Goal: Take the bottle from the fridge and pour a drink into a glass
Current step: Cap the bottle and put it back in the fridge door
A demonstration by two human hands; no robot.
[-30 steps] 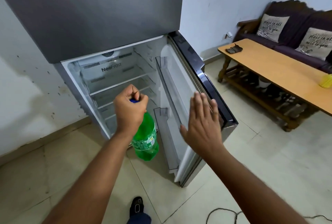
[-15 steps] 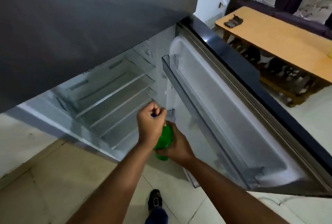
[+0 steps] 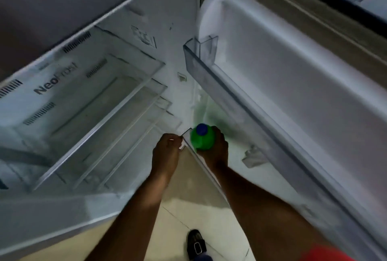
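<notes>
1. Bottle (image 3: 202,139), green with a blue cap (image 3: 201,129), sat upright in the right hand (image 3: 216,149) at the lower door bin (image 3: 201,162) of the open fridge (image 3: 90,114), seen from above.
2. Right fingers (image 3: 217,133) curled round the bottle's far side, pressed against the green plastic in a firm wrap.
3. Left hand (image 3: 167,152) rested just beside it, fingers folded in and pinching the near corner of the clear bin's edge.
4. Progress looked early: the fridge door (image 3: 282,84) stood open and the bottle was gripped, but whether it was fully clear of the bin could not be told.
5. Still left, by my reckoning: carrying it out, uncapping it, and pouring. No glass showed anywhere.
6. Writing: "Neo" read plainly on the fridge's rear panel (image 3: 55,84), followed by fainter letters, probably "Frost".
7. Small stickers (image 3: 144,37) higher on the inner wall were too blurred to read; the bottle's label was hidden.
8. Shoe (image 3: 196,244) showed on the tiled floor (image 3: 188,204) below.
</notes>
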